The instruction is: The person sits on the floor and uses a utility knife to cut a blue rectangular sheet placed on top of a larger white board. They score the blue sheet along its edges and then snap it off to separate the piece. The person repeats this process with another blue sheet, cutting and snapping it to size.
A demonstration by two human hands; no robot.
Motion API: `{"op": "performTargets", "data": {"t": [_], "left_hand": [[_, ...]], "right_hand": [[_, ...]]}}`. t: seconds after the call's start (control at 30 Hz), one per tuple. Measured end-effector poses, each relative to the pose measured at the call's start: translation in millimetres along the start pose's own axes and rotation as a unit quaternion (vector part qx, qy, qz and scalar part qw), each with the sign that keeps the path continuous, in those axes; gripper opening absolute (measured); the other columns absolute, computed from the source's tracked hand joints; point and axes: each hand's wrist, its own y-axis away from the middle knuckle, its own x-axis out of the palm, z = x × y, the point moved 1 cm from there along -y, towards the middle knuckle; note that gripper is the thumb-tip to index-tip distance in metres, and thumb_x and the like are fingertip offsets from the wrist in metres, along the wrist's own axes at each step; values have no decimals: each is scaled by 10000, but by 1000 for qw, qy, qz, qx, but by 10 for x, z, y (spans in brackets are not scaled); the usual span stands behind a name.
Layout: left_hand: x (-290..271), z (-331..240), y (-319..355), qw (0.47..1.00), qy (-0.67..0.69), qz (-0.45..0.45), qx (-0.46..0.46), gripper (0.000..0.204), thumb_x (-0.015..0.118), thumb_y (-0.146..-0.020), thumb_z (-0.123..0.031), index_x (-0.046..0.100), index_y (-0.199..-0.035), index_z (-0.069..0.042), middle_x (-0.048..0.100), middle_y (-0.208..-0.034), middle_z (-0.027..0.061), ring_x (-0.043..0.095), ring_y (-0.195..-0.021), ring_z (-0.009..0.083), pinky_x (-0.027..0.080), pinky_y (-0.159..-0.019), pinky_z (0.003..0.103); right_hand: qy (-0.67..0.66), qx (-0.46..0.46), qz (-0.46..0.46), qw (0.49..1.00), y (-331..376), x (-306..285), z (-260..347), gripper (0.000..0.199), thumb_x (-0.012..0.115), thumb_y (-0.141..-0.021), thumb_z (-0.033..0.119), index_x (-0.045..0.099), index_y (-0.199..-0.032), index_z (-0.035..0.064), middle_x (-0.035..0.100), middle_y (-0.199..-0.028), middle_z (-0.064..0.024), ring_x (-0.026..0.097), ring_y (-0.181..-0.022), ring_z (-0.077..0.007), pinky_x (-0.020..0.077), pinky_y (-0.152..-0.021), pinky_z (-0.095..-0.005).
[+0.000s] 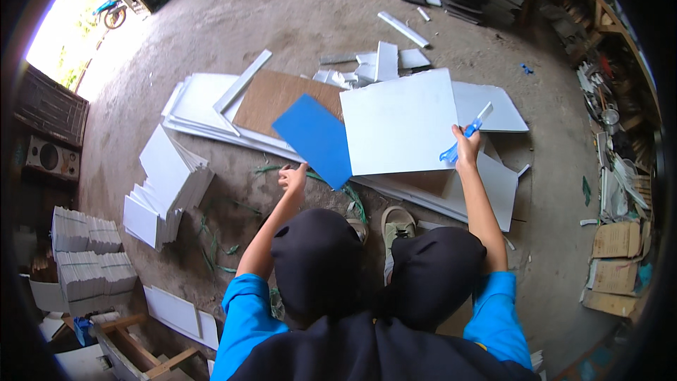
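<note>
My right hand is closed round a blue-handled knife, its pale blade pointing up and to the right. The hand is at the right edge of a large white board, which lies on top of other boards. Beside the white board lies a blue rectangular sheet, partly over a brown board. My left hand is just by the blue sheet's lower left edge, with thumb and fingers apart and nothing seen in them. Whether its fingertips touch that edge, I cannot tell.
White offcuts lie beyond the boards. Stacks of white pieces stand at the left, near green strips on the concrete floor. A wooden frame is at the lower left, cardboard boxes at the right.
</note>
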Motion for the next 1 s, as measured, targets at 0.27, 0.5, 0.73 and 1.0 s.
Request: {"op": "performTargets", "data": {"t": [0.27,0.5,0.73,1.0], "left_hand": [[398,21,363,978,187,52,78,615,621,-794,-256,233,-1227,-54,383,-1196,185,446,-1045,256,364,-895,349],[-400,-406,6,920,197,-189,282,278,437,-906,-158,353,-1127,-12,526,-1020,220,553,-889,294,426,-777,380],[-1038,-1027,14,886,5,-188,425,190,438,-908,-214,480,-1059,-108,613,-862,162,603,-789,292,459,-663,380],[82,-1679,368,680,-228,94,691,151,474,-876,-255,512,-945,-126,607,-768,114,590,-755,294,449,-678,398]], "right_hand": [[-17,179,-46,983,141,148,-839,300,695,-728,79,433,-873,79,435,-802,10,460,-755,-120,389,-728,-269],[-48,195,45,979,187,523,-1103,327,696,-726,95,442,-928,56,446,-869,-12,467,-814,-127,374,-764,-285],[284,-30,8,958,205,383,-974,220,585,-762,106,490,-926,-4,545,-880,-147,554,-836,-276,416,-759,-373],[522,-10,-56,851,121,-528,-1248,475,628,-715,84,418,-1137,27,390,-1113,-221,332,-1084,-374,312,-915,-449]]}}
